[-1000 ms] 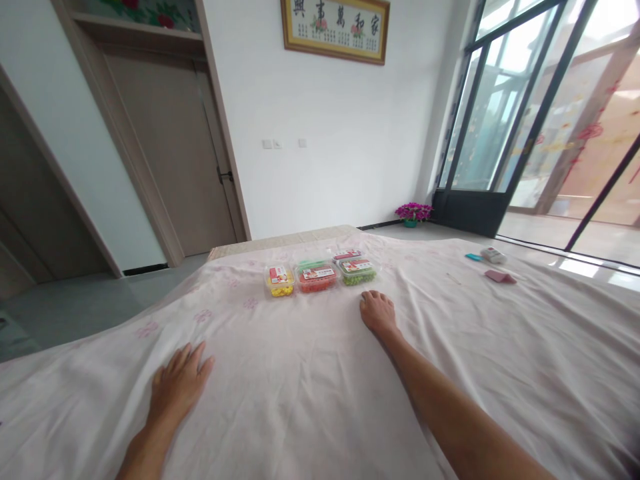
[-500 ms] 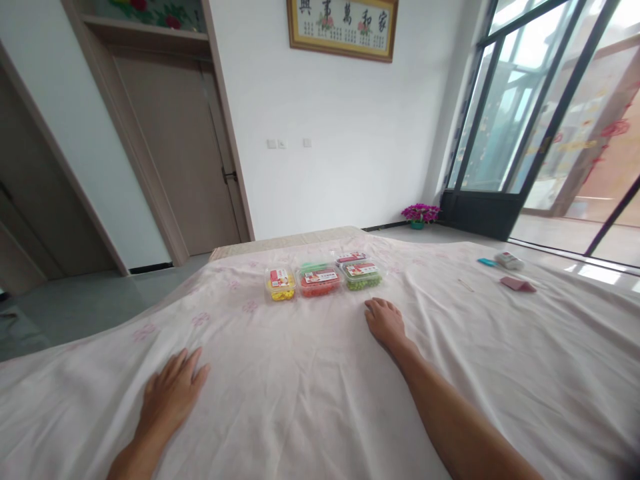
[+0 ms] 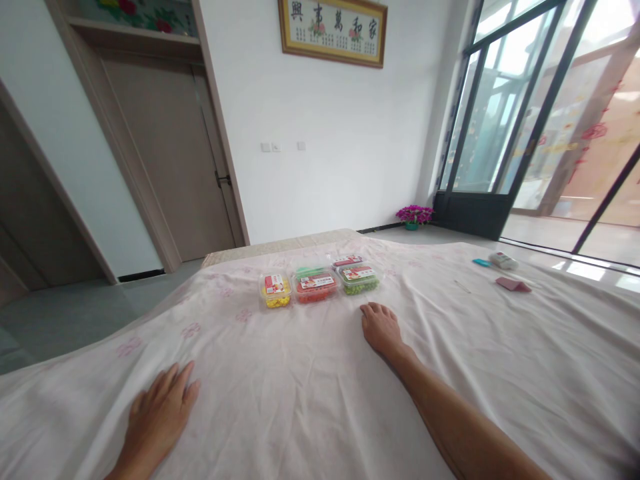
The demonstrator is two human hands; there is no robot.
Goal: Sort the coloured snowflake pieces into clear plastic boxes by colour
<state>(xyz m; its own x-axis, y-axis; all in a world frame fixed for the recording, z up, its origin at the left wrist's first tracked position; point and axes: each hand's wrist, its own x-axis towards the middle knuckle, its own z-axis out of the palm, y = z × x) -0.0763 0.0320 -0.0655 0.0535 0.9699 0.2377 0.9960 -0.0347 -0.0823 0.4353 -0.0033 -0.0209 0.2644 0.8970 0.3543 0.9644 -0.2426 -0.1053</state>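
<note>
My left hand (image 3: 163, 410) rests palm down on the pale pink sheet (image 3: 280, 393), fingers spread, holding nothing. Palm down too, my right hand (image 3: 381, 327) lies on the sheet with its fingers slightly bent and nothing visible in them. Just beyond it stands a clear plastic box of green pieces (image 3: 361, 280). To the left of that are a box of red pieces (image 3: 316, 287) and a box of yellow pieces (image 3: 276, 292), each with a label on its lid. Behind this row sit another labelled box (image 3: 347, 260) and something light green (image 3: 307, 271), both partly hidden.
At right on the sheet lie a folded pink item (image 3: 513, 285), a white item (image 3: 503, 260), a blue item (image 3: 481, 263) and a thin stick-like item (image 3: 463, 286). Beyond the sheet's far edge, a pot of purple flowers (image 3: 414, 215) stands on the floor near the glass doors.
The view has shifted slightly, so everything sits a little further left and lower. Both hands stay on the sheet, and the boxes keep their places.
</note>
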